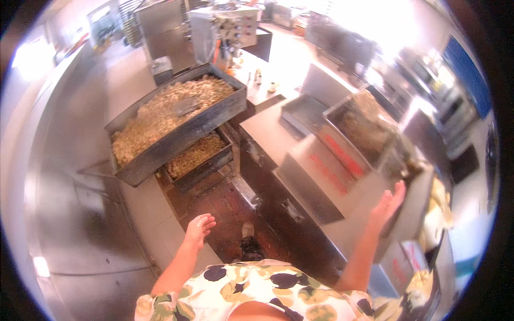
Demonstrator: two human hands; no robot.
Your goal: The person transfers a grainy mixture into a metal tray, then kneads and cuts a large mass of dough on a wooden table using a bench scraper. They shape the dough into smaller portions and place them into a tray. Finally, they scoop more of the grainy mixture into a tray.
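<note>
My left hand (199,230) hangs in the air at waist height, its fingers loosely apart with nothing in them. It is nearest a lower dark metal tray (184,182) of small tan-brown pieces, well short of touching it. Above that tray stands a large deep metal tray (187,140) heaped with pale tan pieces, too blurred to name. A flat greyish tool (184,106) lies on the heap. My right hand (387,206) is raised, fingers stretched out and holding nothing. Beyond it is a metal bin (342,147) with red marks and brownish contents.
A long metal counter (96,235) runs along the left. Dark floor (278,214) lies ahead of me, beside a pale worktop (267,134) with an open metal box (302,112). A machine with a control panel (235,27) stands at the back. Yellowish items (436,214) crowd the right.
</note>
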